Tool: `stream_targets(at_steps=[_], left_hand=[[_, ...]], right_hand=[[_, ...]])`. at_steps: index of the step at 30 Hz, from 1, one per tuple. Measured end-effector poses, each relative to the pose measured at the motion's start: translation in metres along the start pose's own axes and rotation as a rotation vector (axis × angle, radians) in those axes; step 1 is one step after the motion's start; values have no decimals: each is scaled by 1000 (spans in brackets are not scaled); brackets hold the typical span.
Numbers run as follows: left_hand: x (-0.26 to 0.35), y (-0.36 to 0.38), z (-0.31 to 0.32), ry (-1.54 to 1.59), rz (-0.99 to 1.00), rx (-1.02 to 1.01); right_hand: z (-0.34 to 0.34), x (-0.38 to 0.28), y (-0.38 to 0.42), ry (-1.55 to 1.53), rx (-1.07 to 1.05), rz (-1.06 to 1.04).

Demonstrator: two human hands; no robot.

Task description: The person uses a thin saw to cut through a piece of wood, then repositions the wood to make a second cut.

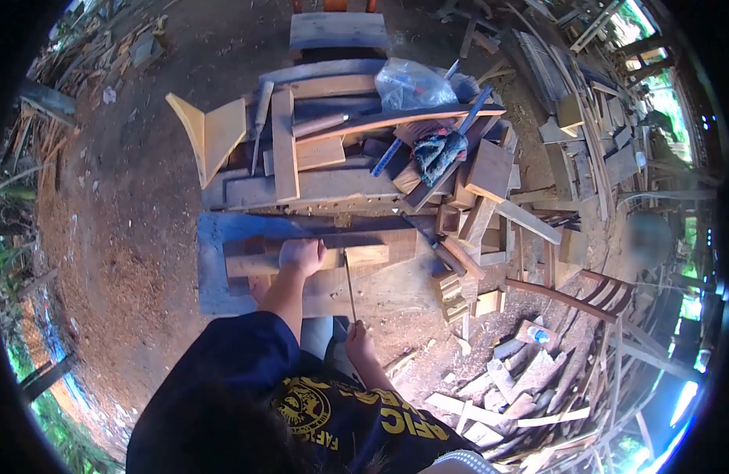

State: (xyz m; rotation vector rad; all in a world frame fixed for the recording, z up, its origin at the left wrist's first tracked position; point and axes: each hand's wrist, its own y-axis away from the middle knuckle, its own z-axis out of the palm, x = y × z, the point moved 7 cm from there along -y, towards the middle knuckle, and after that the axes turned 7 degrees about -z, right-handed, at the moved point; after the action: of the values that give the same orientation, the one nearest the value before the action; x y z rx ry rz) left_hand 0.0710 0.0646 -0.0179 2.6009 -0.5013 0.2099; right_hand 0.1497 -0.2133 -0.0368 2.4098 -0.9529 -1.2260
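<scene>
My left hand (303,257) is closed over a wooden piece (368,255) that lies across boards on the workbench (388,292). Near the bench's front edge, my right hand (359,341) is wrapped round the handle end of a thin saw-like tool (350,292). The tool's narrow blade points away from me, and its far end meets the wooden piece just right of my left hand. The handle itself is mostly hidden by my fingers.
Behind the work lie a chisel-like tool (262,110), a plastic bag (412,85), a dark cloth (439,154) and several boards. An angled wooden piece (210,138) stands at the back left. Right are a wooden chair frame (566,300) and scrap wood (530,379).
</scene>
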Motion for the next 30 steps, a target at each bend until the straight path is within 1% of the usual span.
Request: stream_targets(at_steps=[1,3,5,7,8,10,11,13,14,15,16,17,18,20,22,25,26,27,29,30], left_hand=[[0,0,-1,27,-14,-16],[-2,-1,6,42,2,12],[-1,0,2,12,9,6],[1,0,1,-17,25,-3],[0,0,1,-8,6,-2],[-1,0,4,9,2,20],[0,-1,4,11,7,18],[-1,-1,2,25,-3,36],[-1,-2,1,27,-9,34],[0,-2,-2,46,8,66],[0,1,-3,64,24,91],[-2,2,3,59,15,71],[-4,-1,7,47,6,62],[-5,-5,10,21,-4,35],[-5,-5,11,15,-6,14],[-2,-4,6,3,-5,9],[-2,-4,4,2,-25,-14],[-3,-4,4,-1,-42,-39],[-4,-6,8,0,-60,-70],[-6,-7,11,6,-84,-95]], right_hand=[[3,0,4,12,-16,8],[5,-15,-10,35,36,-128],[9,-30,-45,55,74,-256],[7,-41,-78,-22,16,-16],[1,-46,-74,-18,13,-7],[-12,-58,-65,-30,52,-95],[-16,-54,-57,-27,56,-92],[-17,-31,-23,32,-46,-73],[-18,-20,-11,-20,-23,-21],[-13,-17,-12,-20,-35,-17],[-10,-14,-14,-51,8,-15],[-8,-14,-16,-83,52,-10],[-2,-14,-26,-85,39,2],[8,-26,-62,-50,23,16],[2,-54,-93,-56,3,-29],[5,-45,-88,-31,5,-51],[5,-36,-75,-31,41,-127],[2,-28,-55,-39,44,-117],[1,-8,-24,40,-32,3],[2,-8,-22,-17,-83,-4]])
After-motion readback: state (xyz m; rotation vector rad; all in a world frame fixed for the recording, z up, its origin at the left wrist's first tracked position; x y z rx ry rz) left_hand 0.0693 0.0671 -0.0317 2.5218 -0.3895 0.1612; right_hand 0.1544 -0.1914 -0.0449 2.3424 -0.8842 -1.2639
